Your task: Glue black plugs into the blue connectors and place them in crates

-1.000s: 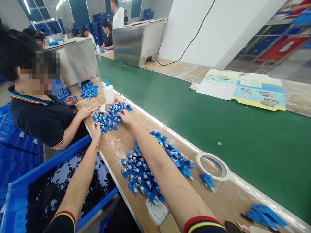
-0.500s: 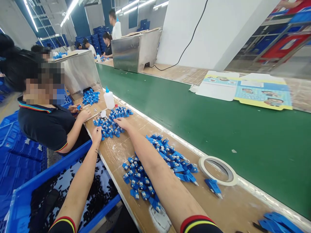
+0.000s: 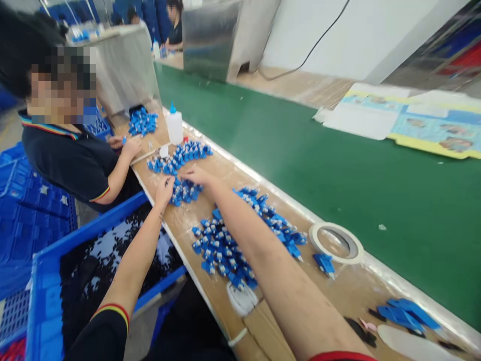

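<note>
My left hand (image 3: pixel 164 191) is closed at the table's near edge, beside a cluster of small blue plastic parts (image 3: pixel 187 192) with pale tips. A tiny dark piece shows at its fingertips, too small to name. My right hand (image 3: pixel 196 175) reaches over the same cluster from the right, its fingers bent together and pointing at the left hand. What its fingertips hold, if anything, is hidden. Under my right forearm spreads a larger heap of blue parts (image 3: pixel 221 245). Behind the hands more blue parts (image 3: pixel 195 150) stand in rows.
A white squeeze bottle (image 3: pixel 175 126) stands beyond the rows. Left is a blue crate (image 3: pixel 48 265) of small black pieces. A co-worker (image 3: pixel 71 155) sits at the far left. A tape roll (image 3: pixel 314 239) lies near the green conveyor belt (image 3: pixel 285 150); flattened printed cardboard (image 3: pixel 368 118) lies beyond.
The view has tilted down and shifted. My two hands have come closer together over the nearer cluster; the right hand has drawn back from the rows behind.
</note>
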`<action>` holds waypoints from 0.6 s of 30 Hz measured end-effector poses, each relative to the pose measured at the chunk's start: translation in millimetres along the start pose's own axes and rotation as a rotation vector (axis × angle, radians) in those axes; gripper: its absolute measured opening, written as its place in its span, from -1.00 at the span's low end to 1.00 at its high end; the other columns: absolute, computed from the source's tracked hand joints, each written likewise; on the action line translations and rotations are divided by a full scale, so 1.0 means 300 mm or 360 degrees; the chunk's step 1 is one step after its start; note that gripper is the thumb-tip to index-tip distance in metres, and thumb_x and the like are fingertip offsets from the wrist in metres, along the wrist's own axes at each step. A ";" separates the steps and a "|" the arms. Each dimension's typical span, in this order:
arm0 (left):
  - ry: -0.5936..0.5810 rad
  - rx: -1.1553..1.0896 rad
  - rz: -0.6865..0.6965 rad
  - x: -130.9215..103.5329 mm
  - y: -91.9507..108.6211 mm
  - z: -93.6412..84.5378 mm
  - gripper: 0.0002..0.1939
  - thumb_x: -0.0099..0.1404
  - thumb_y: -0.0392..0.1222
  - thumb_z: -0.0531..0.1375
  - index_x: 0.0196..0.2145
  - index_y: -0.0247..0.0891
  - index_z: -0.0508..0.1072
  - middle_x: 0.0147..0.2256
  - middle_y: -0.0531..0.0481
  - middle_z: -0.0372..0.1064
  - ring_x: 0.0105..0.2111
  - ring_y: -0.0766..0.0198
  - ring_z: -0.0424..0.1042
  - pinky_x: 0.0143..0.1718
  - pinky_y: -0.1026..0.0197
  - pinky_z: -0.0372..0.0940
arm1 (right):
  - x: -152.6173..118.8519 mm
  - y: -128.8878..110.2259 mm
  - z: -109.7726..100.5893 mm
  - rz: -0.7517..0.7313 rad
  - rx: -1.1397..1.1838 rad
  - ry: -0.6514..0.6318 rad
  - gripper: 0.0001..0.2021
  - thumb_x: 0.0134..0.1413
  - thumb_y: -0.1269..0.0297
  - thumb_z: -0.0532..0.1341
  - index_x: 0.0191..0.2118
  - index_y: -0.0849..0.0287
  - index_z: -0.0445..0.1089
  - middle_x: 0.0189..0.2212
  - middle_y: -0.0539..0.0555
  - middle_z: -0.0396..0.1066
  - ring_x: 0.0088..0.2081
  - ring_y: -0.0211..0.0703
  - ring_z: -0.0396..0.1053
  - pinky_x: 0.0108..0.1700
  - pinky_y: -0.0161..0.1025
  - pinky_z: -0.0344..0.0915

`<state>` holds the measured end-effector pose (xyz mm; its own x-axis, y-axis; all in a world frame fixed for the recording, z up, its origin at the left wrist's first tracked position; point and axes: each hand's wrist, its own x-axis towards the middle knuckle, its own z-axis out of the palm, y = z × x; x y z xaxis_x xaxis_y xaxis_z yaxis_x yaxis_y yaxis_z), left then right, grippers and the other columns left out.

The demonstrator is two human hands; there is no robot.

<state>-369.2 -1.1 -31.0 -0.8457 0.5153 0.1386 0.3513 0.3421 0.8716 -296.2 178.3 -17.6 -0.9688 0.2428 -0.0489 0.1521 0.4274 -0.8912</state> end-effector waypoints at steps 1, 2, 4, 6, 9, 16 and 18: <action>-0.0014 -0.0001 0.0001 -0.016 0.001 0.014 -0.75 0.40 -0.08 0.15 -0.13 -0.22 0.56 -0.06 -0.08 0.55 0.01 0.11 0.47 0.16 0.05 0.27 | -0.014 0.011 -0.003 0.0025 -0.0004 -0.0034 -0.61 0.03 -0.06 0.26 -0.51 0.21 0.45 -0.64 -0.09 0.24 -0.51 -0.29 0.15 -0.41 -0.28 0.09; -0.0029 -0.0005 0.0000 -0.030 0.002 0.029 -0.75 0.40 -0.09 0.15 -0.10 -0.21 0.56 -0.03 -0.08 0.54 0.04 0.10 0.45 0.17 0.07 0.25 | -0.027 0.022 -0.007 0.0047 -0.0015 -0.0072 -0.64 0.02 -0.03 0.26 -0.50 0.21 0.46 -0.63 -0.09 0.25 -0.50 -0.29 0.16 -0.41 -0.28 0.09; -0.0061 -0.0019 0.0001 -0.058 0.008 0.053 -0.74 0.39 -0.10 0.16 -0.08 -0.21 0.56 -0.01 -0.07 0.54 0.05 0.09 0.45 0.17 0.09 0.25 | -0.054 0.036 -0.015 0.0073 -0.0055 -0.0148 -0.70 0.00 0.05 0.26 -0.49 0.21 0.48 -0.60 -0.07 0.29 -0.47 -0.26 0.19 -0.38 -0.29 0.12; -0.0102 -0.0035 0.0013 -0.088 0.021 0.071 -0.77 0.37 -0.13 0.17 -0.14 -0.22 0.58 -0.07 -0.07 0.56 0.00 0.08 0.47 0.14 0.08 0.28 | -0.084 0.037 -0.025 0.0076 -0.0115 -0.0202 -0.73 -0.02 0.09 0.26 -0.48 0.21 0.51 -0.57 -0.04 0.35 -0.42 -0.22 0.24 -0.34 -0.28 0.16; -0.0144 -0.0049 0.0039 -0.137 0.051 0.087 -0.81 0.37 -0.15 0.17 -0.24 -0.21 0.59 -0.18 -0.06 0.59 -0.09 0.09 0.51 0.07 0.08 0.33 | -0.134 0.028 -0.038 0.0065 -0.0227 -0.0228 -0.75 0.00 0.13 0.23 -0.47 0.19 0.53 -0.52 -0.02 0.42 -0.36 -0.17 0.30 -0.26 -0.27 0.21; -0.0148 -0.0087 0.0036 -0.260 0.091 0.089 -0.81 0.36 -0.15 0.22 -0.15 -0.28 0.54 -0.11 -0.13 0.55 -0.06 0.12 0.49 0.11 -0.06 0.32 | -0.233 0.007 -0.025 0.0050 -0.0461 -0.0291 -0.74 0.09 0.18 0.18 -0.45 0.16 0.55 -0.48 -0.03 0.48 -0.37 -0.17 0.34 -0.23 -0.27 0.25; -0.0152 -0.0114 0.0040 -0.290 0.092 0.088 -0.81 0.35 -0.14 0.24 -0.15 -0.27 0.54 -0.12 -0.12 0.55 -0.06 0.12 0.50 0.12 -0.07 0.32 | -0.256 -0.003 -0.016 0.0035 -0.0514 -0.0314 -0.75 0.11 0.18 0.18 -0.46 0.16 0.54 -0.50 -0.03 0.48 -0.38 -0.17 0.34 -0.24 -0.27 0.25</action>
<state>-275.3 -15.8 -31.5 -0.7936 0.5968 0.1187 0.3395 0.2724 0.9003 -221.1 163.4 -10.9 -0.9789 0.0959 -0.1802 0.1963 0.6842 -0.7024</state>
